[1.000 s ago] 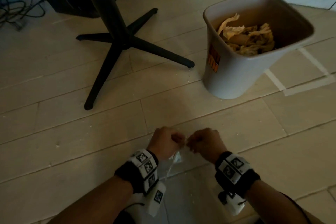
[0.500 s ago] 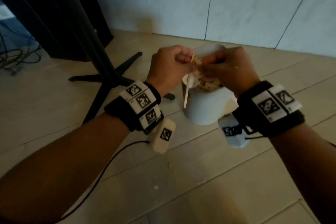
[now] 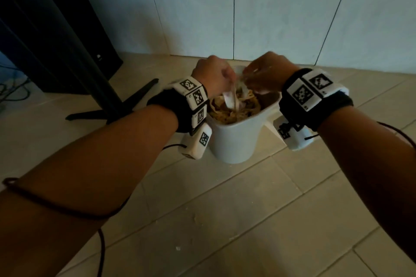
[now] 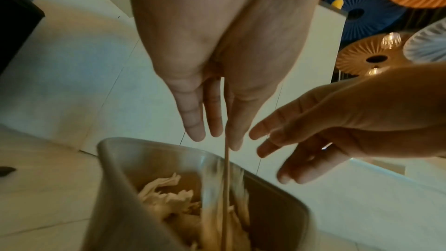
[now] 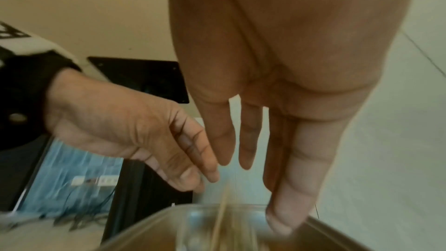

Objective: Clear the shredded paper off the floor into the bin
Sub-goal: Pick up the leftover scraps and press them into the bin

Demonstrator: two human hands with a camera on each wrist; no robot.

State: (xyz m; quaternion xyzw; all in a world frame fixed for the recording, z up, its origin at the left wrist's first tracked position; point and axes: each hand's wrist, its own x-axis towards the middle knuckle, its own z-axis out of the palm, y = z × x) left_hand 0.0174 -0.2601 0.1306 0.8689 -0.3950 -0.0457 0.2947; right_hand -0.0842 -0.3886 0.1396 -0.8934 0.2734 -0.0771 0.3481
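Since the earlier frame both hands have opened above the bin (image 3: 234, 141); fists that pinched paper are now loose. White bin stands on the tiled floor (image 3: 225, 220) near the wall, already holding crumpled shredded paper (image 3: 231, 110). Left hand (image 4: 217, 64): fingers straight, close together, pointing down over the rim. Right hand (image 5: 277, 83): fingers straight, slightly apart, gripping nothing. Blurred strips (image 4: 225, 188) fall from below the fingertips into the bin. Small paper flecks (image 3: 194, 217) lie on the floor in front.
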